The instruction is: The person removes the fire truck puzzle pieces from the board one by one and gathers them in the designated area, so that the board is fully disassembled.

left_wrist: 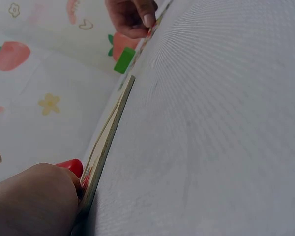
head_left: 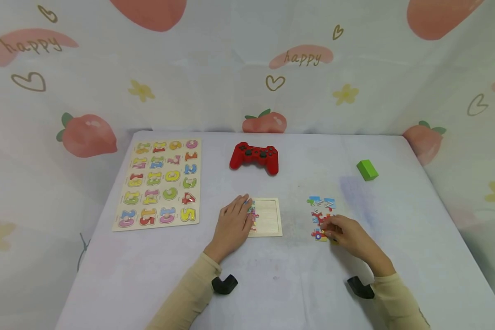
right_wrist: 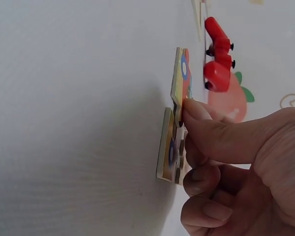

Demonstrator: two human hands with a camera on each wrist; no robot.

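My left hand (head_left: 233, 221) lies with its fingers stretched over the left part of a wooden puzzle board (head_left: 269, 217). A few fitted jigsaw pieces (head_left: 253, 217) peek out beside the fingers; the rest are hidden under the hand. To the right of the board, several loose jigsaw pieces (head_left: 321, 202) with red, blue and green printing lie grouped on the table. Above their near end, my right hand (head_left: 346, 231) pinches one puzzle piece (right_wrist: 180, 81), printed with a blue wheel, between thumb and fingers. Another puzzle piece (right_wrist: 165, 152) sits just below it in the right wrist view.
A number peg board (head_left: 158, 183) lies on the left of the white-covered table (head_left: 288, 284). Behind the puzzle board is a red game controller (head_left: 255, 157). A green block (head_left: 367, 170) stands at the back right. A patterned curtain (head_left: 214, 68) hangs behind the table.
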